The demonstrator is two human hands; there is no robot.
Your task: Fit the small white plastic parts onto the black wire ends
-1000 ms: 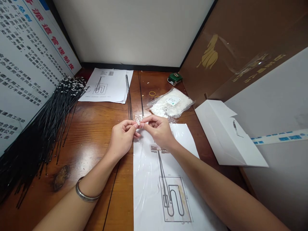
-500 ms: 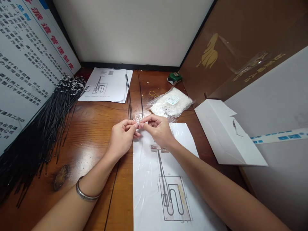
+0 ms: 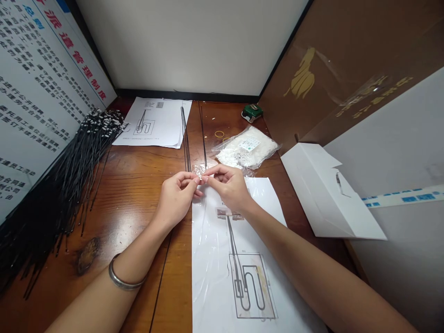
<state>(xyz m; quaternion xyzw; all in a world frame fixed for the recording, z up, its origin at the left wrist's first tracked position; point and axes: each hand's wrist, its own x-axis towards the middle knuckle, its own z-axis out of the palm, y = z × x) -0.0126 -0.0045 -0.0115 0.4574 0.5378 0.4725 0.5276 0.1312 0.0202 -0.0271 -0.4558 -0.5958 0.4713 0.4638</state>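
Observation:
My left hand and my right hand meet fingertip to fingertip over the top edge of a printed drawing sheet with a clear film on it. Both are closed in a pinch. Something tiny and whitish shows between the fingertips, too small to name. Just beyond the fingers lies a crumpled bit of clear plastic. Several thin black wires run away from my left hand, and a shorter black pair ends close to my right fingertips.
On the left lies a large bundle of black wires with white ends. Another printed sheet is at the back. A plastic bag of white pieces, a green tape measure and a folded white card stand to the right, beside a brown panel.
Almost nothing differs. The fingertips have shifted very slightly against each other, and both hands keep their place over the sheet's top edge.

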